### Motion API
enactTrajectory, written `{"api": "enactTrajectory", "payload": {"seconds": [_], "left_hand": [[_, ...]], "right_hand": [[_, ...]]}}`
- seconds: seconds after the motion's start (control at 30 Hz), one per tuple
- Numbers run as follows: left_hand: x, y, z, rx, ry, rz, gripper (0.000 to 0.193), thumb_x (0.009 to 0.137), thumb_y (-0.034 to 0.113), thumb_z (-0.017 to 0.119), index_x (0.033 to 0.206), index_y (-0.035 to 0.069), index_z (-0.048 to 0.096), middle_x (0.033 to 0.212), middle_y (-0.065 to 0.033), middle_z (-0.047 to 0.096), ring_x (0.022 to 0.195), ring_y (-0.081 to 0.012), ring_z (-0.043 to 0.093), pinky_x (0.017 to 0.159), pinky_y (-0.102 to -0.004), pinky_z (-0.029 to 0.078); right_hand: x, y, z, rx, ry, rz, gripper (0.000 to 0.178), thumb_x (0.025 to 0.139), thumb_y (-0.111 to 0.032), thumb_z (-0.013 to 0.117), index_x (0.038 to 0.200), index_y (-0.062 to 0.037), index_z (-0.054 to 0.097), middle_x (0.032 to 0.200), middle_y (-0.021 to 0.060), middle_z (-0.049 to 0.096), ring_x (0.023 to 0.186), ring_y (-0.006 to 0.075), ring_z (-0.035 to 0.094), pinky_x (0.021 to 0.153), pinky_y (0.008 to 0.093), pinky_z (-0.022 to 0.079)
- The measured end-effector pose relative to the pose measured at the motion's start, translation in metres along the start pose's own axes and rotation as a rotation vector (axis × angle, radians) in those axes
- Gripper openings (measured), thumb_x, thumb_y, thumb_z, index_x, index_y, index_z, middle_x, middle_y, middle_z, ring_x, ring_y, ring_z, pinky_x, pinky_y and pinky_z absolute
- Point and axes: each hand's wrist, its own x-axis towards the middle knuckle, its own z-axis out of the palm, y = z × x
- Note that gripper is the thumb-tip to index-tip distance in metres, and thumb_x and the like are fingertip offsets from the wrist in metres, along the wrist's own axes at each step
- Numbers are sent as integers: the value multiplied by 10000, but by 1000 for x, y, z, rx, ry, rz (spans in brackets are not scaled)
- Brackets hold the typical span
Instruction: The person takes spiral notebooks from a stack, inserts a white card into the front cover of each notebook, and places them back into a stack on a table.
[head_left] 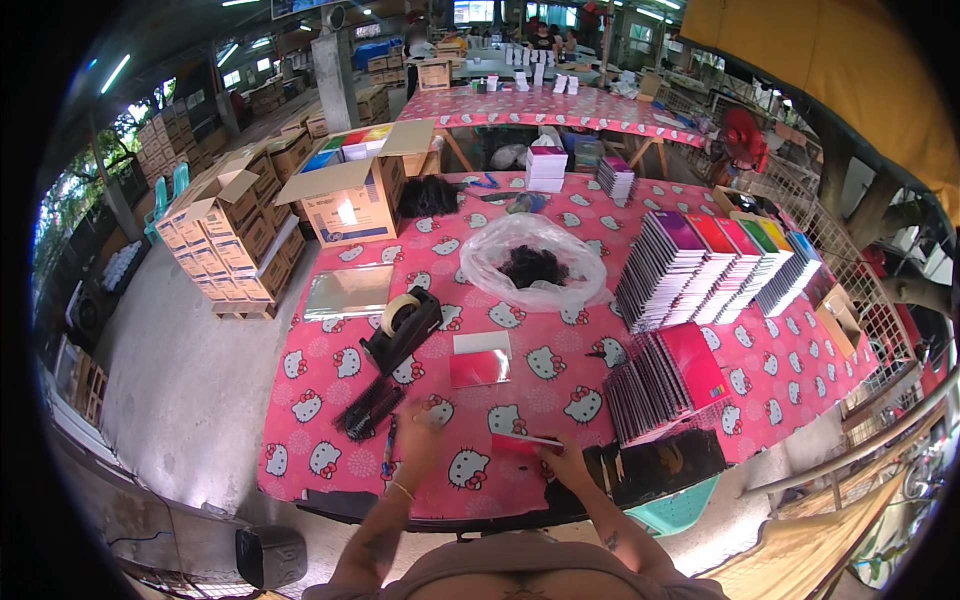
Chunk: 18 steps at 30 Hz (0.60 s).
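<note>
In my right hand (566, 464), near the table's front edge, is a thin red notebook (520, 443), tilted so that its pale edge shows. My left hand (420, 432) is to the left of it over the table, its fingers smeared by motion; whether it holds anything cannot be made out. Beside the left hand lie a bundle of black binding coils (369, 408) and a slim pen-like tool (388, 452). Farther in, a red cover (480, 369) lies flat against a white sheet (483, 344). A black tape dispenser (403, 330) stands left of these.
Black-coiled red notebooks (665, 385) are piled at my right, with taller coloured stacks (690, 265) behind. A clear plastic bag (480, 262) holds black coils. A cardboard box (350, 205) and a silvery flat pack (348, 292) are on the left side of the pink-covered table (560, 375).
</note>
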Motion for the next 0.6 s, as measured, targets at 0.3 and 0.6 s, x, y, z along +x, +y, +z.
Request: {"api": "enactTrajectory", "payload": {"seconds": [0.3,0.6], "left_hand": [[9,-88,-41,220,-8,-137,163,907,182,621,1011,60,597,973,-106,592,888,-301,592,760,-401,498],[28,-61,-66,222,69,21,160,887,112,628,1042,75,619,916,-112,586,810,-294,610,691,-422,490]], "right_hand": [[-5,0,12,-99,2,-83,293,909,-142,737,1187,-73,676,765,-10,631,568,51,555,482,216,457],[-4,-7,17,-43,8,-114,314,901,-175,749,1190,-71,682,767,-28,613,570,45,535,482,206,464]]}}
